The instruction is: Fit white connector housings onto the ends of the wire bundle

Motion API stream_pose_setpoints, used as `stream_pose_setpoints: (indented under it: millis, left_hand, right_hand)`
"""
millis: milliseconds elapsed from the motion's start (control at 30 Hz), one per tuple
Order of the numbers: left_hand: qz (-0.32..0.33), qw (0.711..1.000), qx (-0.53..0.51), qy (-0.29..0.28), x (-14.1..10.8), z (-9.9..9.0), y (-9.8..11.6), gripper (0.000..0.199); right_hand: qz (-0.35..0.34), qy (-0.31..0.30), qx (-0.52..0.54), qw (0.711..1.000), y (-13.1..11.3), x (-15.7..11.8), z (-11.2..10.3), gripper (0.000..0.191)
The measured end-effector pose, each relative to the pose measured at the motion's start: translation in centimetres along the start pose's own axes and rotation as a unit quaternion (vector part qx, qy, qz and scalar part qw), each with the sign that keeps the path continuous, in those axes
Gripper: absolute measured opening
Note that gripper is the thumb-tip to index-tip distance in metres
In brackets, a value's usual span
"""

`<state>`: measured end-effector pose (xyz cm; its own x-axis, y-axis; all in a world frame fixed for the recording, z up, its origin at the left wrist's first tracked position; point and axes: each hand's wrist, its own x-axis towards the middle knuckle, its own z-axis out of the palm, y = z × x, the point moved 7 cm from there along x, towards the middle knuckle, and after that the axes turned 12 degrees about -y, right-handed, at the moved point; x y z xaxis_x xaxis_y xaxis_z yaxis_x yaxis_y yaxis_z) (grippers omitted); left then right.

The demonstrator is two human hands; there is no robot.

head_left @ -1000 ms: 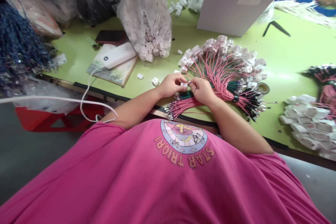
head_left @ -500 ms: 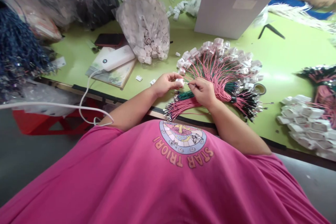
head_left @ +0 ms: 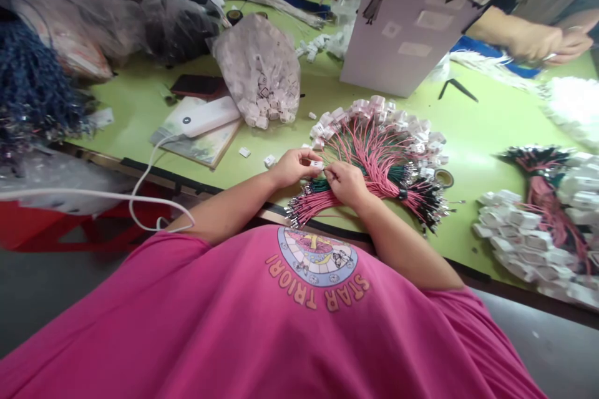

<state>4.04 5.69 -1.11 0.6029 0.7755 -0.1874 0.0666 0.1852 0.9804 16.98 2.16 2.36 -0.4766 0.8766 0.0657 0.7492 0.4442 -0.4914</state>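
Between thumb and fingers, my left hand (head_left: pixel 296 166) pinches a small white connector (head_left: pixel 316 164). My right hand (head_left: pixel 346 182) is closed just beside it, its fingertips on a thin wire end close to the connector. Pink and green wires (head_left: pixel 369 149) fan out behind and right of my hands, with white connectors (head_left: pixel 375 104) along their far ends. A bundle of pink wires with metal tips (head_left: pixel 309 204) passes under my right hand. Two loose white connectors (head_left: pixel 269 161) (head_left: pixel 244 152) lie left of my left hand.
A clear bag of white connectors (head_left: pixel 262 75) stands behind my left hand. Left of it are a phone (head_left: pixel 199 85) and a white power bank (head_left: pixel 210 117) on a booklet. A tall box (head_left: pixel 397 25) stands behind the wires. Another person's hands (head_left: pixel 538 40) work at the upper right.
The camera view has tilted, so the table sits lower and more of other people's hands shows at the top. My right hand has moved slightly closer to the connector.
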Motion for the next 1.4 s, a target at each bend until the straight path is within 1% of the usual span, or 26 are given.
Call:
stream_pose_setpoints:
  millis: [67, 133, 300, 433, 500, 533, 600, 633, 667, 700, 733, 833, 900, 967, 1033, 1133, 1200, 1267, 1300, 1333, 1400]
  left_hand:
    - [0.001, 1.0, -0.02, 0.011, -0.1, -0.1, -0.1, 0.042]
    - [0.003, 0.999, -0.027, 0.019, -0.1, -0.2, -0.1, 0.043]
    - [0.004, 1.0, -0.016, 0.011, 0.0, 0.4, -0.1, 0.041]
    - [0.006, 1.0, -0.003, 0.023, 0.0, 0.3, 0.2, 0.039]
    - [0.008, 1.0, 0.019, 0.023, 0.0, -0.1, 0.4, 0.036]
    - [0.006, 0.999, 0.045, 0.025, 0.0, -0.4, 0.6, 0.033]
    - [0.003, 0.99, 0.134, 0.043, 0.1, -1.3, 1.1, 0.027]
    - [0.006, 0.981, 0.186, 0.057, 0.2, -1.8, 1.5, 0.024]
    - [0.016, 0.969, 0.238, 0.069, 0.5, -2.2, 1.9, 0.022]
    - [0.029, 0.955, 0.285, 0.08, 0.8, -2.4, 2.4, 0.02]
    - [0.041, 0.941, 0.325, 0.086, 1.2, -2.6, 2.9, 0.018]
    - [0.054, 0.911, 0.398, 0.092, 3.0, -2.7, 4.0, 0.015]
    - [0.058, 0.9, 0.423, 0.091, 4.5, -2.6, 4.4, 0.016]
    - [0.066, 0.894, 0.435, 0.084, 6.2, -2.4, 4.7, 0.019]
    - [0.073, 0.893, 0.436, 0.079, 7.6, -2.3, 4.7, 0.023]
    - [0.069, 0.903, 0.418, 0.075, 8.7, -2.8, 4.8, 0.027]
    - [0.061, 0.916, 0.393, 0.058, 8.1, -3.8, 5.1, 0.035]
    - [0.052, 0.925, 0.374, 0.038, 6.1, -5.2, 5.5, 0.048]
    - [0.048, 0.925, 0.373, 0.043, 4.7, -6.2, 5.8, 0.051]
    - [0.036, 0.919, 0.388, 0.051, 3.1, -7.2, 5.9, 0.052]
    - [0.003, 0.891, 0.445, 0.096, -0.4, -9.2, 5.9, 0.044]
  right_hand:
    - [0.0, 0.014, 0.024, 1.0, 0.2, -0.1, -0.3, 0.02]
    - [0.01, 0.018, 0.021, 1.0, 0.3, -0.2, -0.5, 0.02]
    - [0.051, -0.033, -0.064, 0.996, -0.1, 0.2, 0.5, 0.02]
    - [0.061, -0.063, -0.077, 0.993, -0.1, 0.5, 1.1, 0.024]
    - [0.04, -0.057, -0.058, 0.996, 0.0, 0.5, 0.8, 0.026]
    - [0.021, -0.042, -0.046, 0.998, 0.1, 0.4, 0.5, 0.027]
    - [-0.028, 0.002, -0.03, 0.999, -0.1, 0.1, -0.4, 0.03]
    - [-0.053, 0.019, -0.029, 0.998, -0.3, -0.1, -0.7, 0.031]
    - [-0.074, 0.022, -0.032, 0.996, -0.5, -0.2, -0.8, 0.032]
    - [-0.089, 0.007, -0.041, 0.995, -0.7, -0.3, -0.5, 0.033]
    - [-0.091, -0.022, -0.055, 0.994, -0.9, -0.2, 0.0, 0.034]
    - [-0.049, -0.129, -0.102, 0.985, -0.8, 0.2, 1.6, 0.029]
    - [-0.026, -0.174, -0.111, 0.978, -0.6, 0.3, 2.1, 0.025]
    - [-0.038, -0.209, -0.098, 0.972, -0.6, 0.4, 2.2, 0.021]
    - [-0.055, -0.228, -0.08, 0.969, -0.4, 0.3, 2.0, 0.019]
    - [-0.044, -0.22, -0.024, 0.974, 0.5, 0.3, 1.6, 0.015]
    - [-0.025, -0.185, 0.032, 0.982, 1.3, 0.5, 1.4, 0.014]
    - [-0.007, -0.139, 0.089, 0.986, 2.0, 0.7, 1.2, 0.014]
    - [0.006, -0.119, 0.117, 0.986, 2.4, 0.7, 1.1, 0.014]
    - [0.022, -0.103, 0.144, 0.984, 2.8, 0.8, 1.1, 0.013]
    - [0.052, -0.078, 0.191, 0.977, 3.3, 0.9, 1.1, 0.012]
